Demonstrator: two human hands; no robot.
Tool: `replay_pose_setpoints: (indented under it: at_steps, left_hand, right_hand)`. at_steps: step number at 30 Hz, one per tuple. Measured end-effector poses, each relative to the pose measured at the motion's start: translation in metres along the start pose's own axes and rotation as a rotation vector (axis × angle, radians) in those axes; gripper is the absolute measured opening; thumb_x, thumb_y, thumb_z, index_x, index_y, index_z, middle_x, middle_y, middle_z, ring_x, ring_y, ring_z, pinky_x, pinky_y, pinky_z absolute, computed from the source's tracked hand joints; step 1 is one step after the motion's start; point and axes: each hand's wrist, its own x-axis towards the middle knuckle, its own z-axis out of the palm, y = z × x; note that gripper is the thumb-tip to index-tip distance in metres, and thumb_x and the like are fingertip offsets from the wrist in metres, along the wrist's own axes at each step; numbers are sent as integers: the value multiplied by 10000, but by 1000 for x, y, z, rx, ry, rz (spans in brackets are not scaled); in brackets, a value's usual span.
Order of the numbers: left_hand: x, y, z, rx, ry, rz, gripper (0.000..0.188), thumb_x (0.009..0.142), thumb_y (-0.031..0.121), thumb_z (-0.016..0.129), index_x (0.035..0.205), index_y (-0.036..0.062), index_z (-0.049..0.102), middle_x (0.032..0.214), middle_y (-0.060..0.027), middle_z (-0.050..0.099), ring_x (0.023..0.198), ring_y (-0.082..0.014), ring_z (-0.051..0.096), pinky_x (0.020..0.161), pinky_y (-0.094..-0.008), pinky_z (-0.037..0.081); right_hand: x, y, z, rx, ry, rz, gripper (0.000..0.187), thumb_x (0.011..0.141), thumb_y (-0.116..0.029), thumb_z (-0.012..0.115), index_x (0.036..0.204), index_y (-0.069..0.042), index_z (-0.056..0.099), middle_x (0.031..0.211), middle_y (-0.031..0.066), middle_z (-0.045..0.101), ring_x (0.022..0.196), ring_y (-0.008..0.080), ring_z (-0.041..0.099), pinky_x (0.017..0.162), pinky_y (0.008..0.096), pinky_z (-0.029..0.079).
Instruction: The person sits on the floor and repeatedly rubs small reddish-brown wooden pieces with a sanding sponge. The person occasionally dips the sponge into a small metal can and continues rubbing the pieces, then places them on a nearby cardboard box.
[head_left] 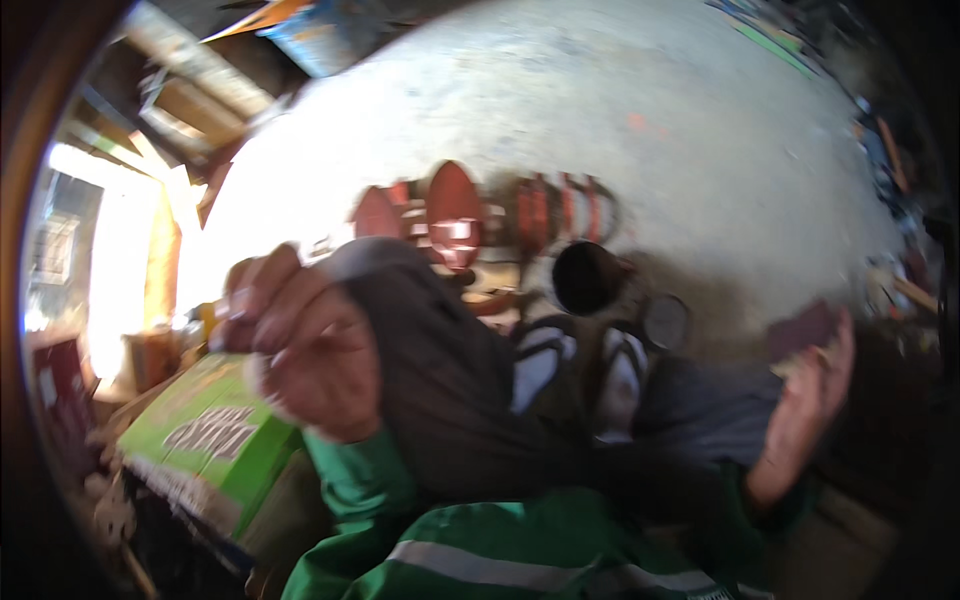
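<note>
My left hand [318, 345] is raised in front of my left knee, palm partly toward me and fingers curled. Motion blurs the fingertips, and I cannot make out anything between them. Off to the right, my right hand [812, 390] grips a flat reddish-brown piece [803, 332] that looks like a folded sheet, with its lower edge behind my fingers. On the floor ahead of my feet stand red oval discs [455, 215] and red-banded round pieces [540, 212], neither hand touching them. A dark open-topped can [587, 278] is nearer, beside a round grey lid-like disc [667, 322].
A green box [215, 440] lies beside my left leg. My feet, in sandals [622, 368], rest just behind the can. A blue container [325, 38] stands at the far left near wooden boards [200, 60]. Assorted clutter [905, 275] lines the right side of the pale floor [700, 130].
</note>
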Motion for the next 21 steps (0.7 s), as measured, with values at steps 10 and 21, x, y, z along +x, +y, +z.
replay_pose_setpoints:
  at_steps: [10, 21]
  left_hand:
    - [1, 3, -2, -27, 192, 40, 335, 1069, 103, 387, 753, 85, 499, 553, -5, 520, 345, -59, 404, 317, -161, 344]
    - [-14, -42, 31, 1311, 99, -446, 279, 1044, 176, 531, 1199, -44, 604, 930, -65, 605, 787, -122, 603, 658, -229, 486]
  right_hand:
    - [-19, 30, 33, 342, -161, 123, 526, 903, 124, 555, 1420, 54, 485, 1268, 120, 625, 1084, 142, 634, 971, 275, 505]
    - [-20, 27, 39, 387, -298, 114, 584, 903, 84, 677, 1408, 26, 390, 1332, 142, 541, 1256, 194, 551, 1088, 359, 467]
